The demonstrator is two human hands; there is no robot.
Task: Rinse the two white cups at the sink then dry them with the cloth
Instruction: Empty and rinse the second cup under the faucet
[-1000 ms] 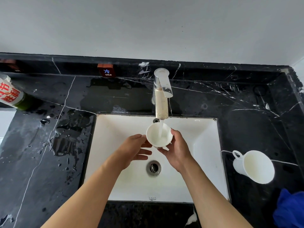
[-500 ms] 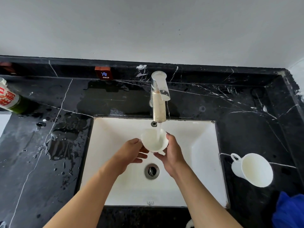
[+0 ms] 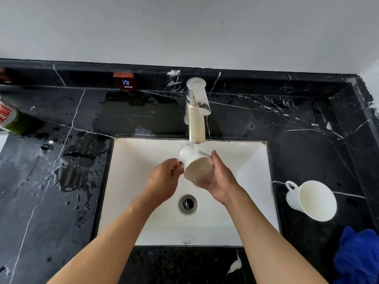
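held cup (image 3: 195, 163): white, tipped over under the tap (image 3: 196, 111), mouth turned away toward the back of the sink (image 3: 252, 173), base toward the camera; thin stream of water falling onto its upper side
left hand (image 3: 164, 181): fingers curled, pinching the cup's handle side at its left edge
right hand (image 3: 220, 182): cradling the cup from the right and beneath, thumb up along its side, fingers wrapped under the base
second cup (image 3: 310, 199): white, lying on its side on the black marble counter (image 3: 307, 128) right of the sink, mouth toward the camera, handle at its upper left
cloth (image 3: 357, 257): blue, bunched at the counter's near right edge, just beside the second cup
counter left: water puddles and droplets; a red-and-green bottle (image 3: 10, 117) at the far left edge
back ledge: small red tag marked cold (image 3: 125, 81)
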